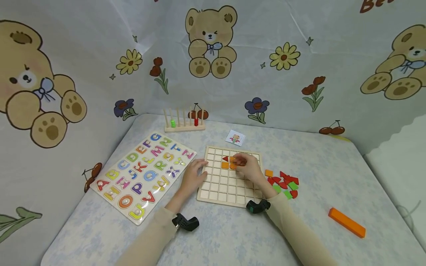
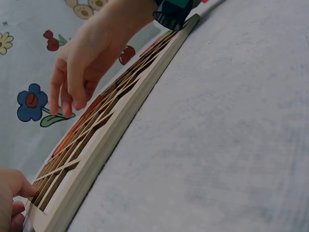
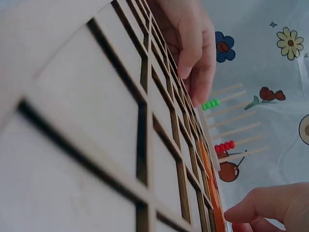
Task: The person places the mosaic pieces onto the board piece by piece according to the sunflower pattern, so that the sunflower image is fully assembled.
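Note:
A square wooden grid board (image 1: 217, 192) lies in front of me, a red triangle (image 1: 225, 159), an orange square (image 1: 225, 165) and further orange pieces set in its upper cells. My left hand (image 1: 194, 176) rests at the board's left edge, thumb and fingers touching the rim. Over the orange pieces my right hand (image 1: 249, 167) hangs with fingers bent downward. Its fingertips (image 2: 79, 104) are close above the board in the left wrist view, and no piece shows between them there. In the right wrist view the thumb (image 3: 234, 213) is right at an orange piece (image 3: 218, 218).
Right of the board lie loose red, green and orange pieces (image 1: 283, 182), with an orange bar (image 1: 347, 222) farther right. An alphabet board (image 1: 113, 176) occupies the left side. Behind stand a pegged wooden rack (image 1: 184, 128) with green and red beads and a small picture card (image 1: 235, 137).

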The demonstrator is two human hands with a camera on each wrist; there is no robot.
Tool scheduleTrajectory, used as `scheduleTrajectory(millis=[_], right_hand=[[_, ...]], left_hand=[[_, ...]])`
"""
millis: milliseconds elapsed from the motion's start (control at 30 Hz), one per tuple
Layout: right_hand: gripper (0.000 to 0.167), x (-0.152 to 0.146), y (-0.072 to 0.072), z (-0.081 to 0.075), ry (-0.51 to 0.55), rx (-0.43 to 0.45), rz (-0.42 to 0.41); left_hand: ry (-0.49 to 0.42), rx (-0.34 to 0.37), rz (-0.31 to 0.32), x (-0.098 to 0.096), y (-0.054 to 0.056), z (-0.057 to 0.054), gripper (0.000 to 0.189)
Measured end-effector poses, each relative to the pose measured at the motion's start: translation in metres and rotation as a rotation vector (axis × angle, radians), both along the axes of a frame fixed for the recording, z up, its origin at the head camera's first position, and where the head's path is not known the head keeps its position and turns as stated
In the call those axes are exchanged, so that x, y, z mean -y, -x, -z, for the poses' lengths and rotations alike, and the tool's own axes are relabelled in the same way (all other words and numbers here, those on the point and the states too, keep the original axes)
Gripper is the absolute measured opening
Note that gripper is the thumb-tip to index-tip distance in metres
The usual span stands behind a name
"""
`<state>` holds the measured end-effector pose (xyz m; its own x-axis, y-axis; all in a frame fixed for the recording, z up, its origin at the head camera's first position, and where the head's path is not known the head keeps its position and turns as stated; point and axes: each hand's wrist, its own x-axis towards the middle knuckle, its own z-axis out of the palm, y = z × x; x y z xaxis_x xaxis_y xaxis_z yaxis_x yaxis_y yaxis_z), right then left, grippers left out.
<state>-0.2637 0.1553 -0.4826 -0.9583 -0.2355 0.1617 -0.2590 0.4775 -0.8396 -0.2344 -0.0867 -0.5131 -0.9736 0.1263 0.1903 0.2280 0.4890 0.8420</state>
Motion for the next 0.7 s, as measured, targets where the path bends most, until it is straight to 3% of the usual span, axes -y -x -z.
scheduleTrajectory(millis=[200, 400, 467, 600, 700], right_hand=[[0.037, -0.02, -0.007, -0.001, 0.057, 0.04, -0.027], [0.036, -0.012, -0.017, -0.018, 0.047, 0.027, -0.063], [0.035, -0.013, -0.015, -0.015, 0.039, 0.006, -0.068], [0.032, -0.026, -0.011, -0.002, 0.025, -0.002, -0.018], [0.032, -0.042, -0.013, 0.001, -0.018, -0.006, 0.065]], left_hand=[[-0.011, -0.009, -0.021, -0.004, -0.002, -0.001, 0.038], [-0.013, 0.006, -0.017, -0.002, -0.001, -0.001, 0.038], [-0.015, 0.002, -0.017, -0.002, -0.001, 0.0, 0.038], [-0.023, 0.01, -0.012, -0.002, -0.001, 0.001, 0.038], [-0.024, 0.015, -0.009, -0.001, -0.001, 0.001, 0.038]])
